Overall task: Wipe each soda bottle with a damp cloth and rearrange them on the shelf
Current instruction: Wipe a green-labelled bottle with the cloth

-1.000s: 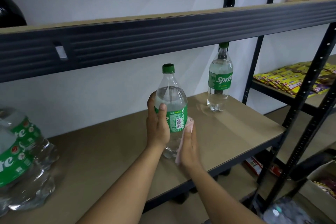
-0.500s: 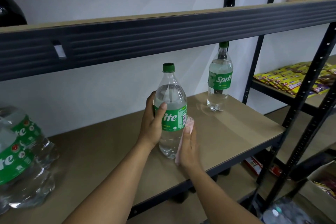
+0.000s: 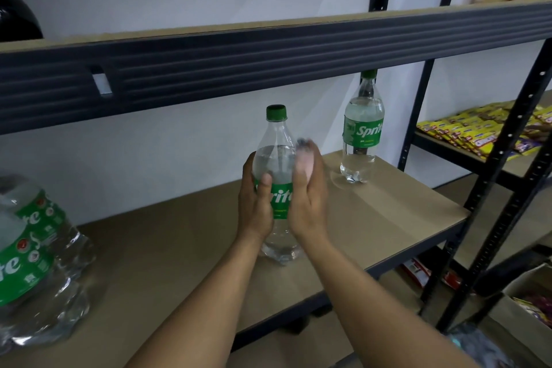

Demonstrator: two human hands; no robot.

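Note:
A clear Sprite bottle with a green cap and green label stands upright on the brown shelf board, near its middle. My left hand grips the bottle around the label from the left. My right hand presses a pale pink cloth against the bottle's right side, level with the upper label. A second Sprite bottle stands upright at the back right of the same shelf, apart from both hands.
A shrink-wrapped pack of Sprite bottles lies at the shelf's left end. The upper shelf beam hangs low over the bottles. Yellow snack packets fill the neighbouring rack on the right. A cardboard box sits on the floor.
My right hand slid the cloth up the bottle's right side, from near the base to the upper label. The bottle turned in my left hand, its logo now facing me.

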